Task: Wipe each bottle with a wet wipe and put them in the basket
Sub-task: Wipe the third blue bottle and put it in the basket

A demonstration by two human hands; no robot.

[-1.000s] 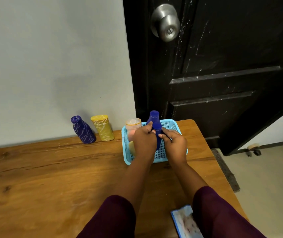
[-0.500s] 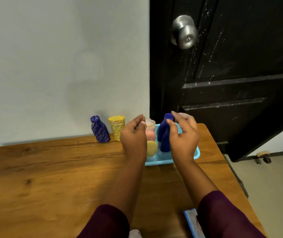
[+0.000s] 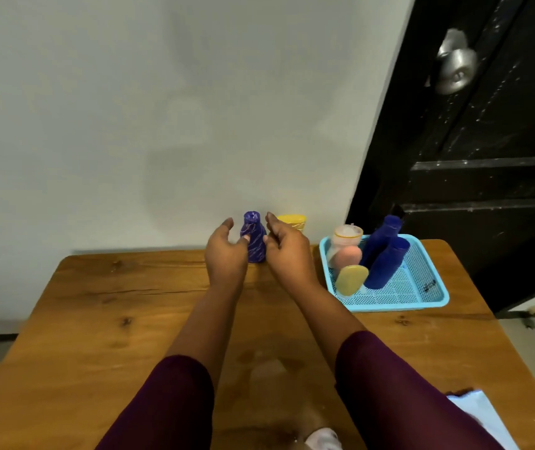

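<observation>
Your left hand (image 3: 225, 254) and right hand (image 3: 287, 251) flank the purple striped bottle (image 3: 253, 243), which stands upright at the far edge of the table (image 3: 97, 319), close to the wall. Both hands are spread, with the fingers loosely curved and holding nothing. The left thumb tip overlaps the bottle's shoulder, but actual contact cannot be confirmed. This two-sided approach suits a narrow-necked bottle with a wider base, because closing in from both flanks keeps it from tipping towards the wall.

The yellow bottle (image 3: 292, 219) stands just beside the purple one and is partly hidden behind your right hand. Take care that the right fingers do not knock it.

The basket (image 3: 396, 305) sits at the right side of the table, well apart from the two standing bottles. It holds a pink bottle (image 3: 345, 254), a yellow oval bottle (image 3: 351, 280), a tall blue bottle (image 3: 383, 233) and a shorter blue bottle (image 3: 386, 267). All four are grouped on its left side, which leaves free mesh on the right for further bottles.

Judged status: four bottles are placed and two are outstanding. The current step is pickup of the purple bottle.

The wipe pack (image 3: 483, 417) lies at the near right edge, partly under your right sleeve. Neither hand carries a wipe, so you will need one before wiping.
</observation>
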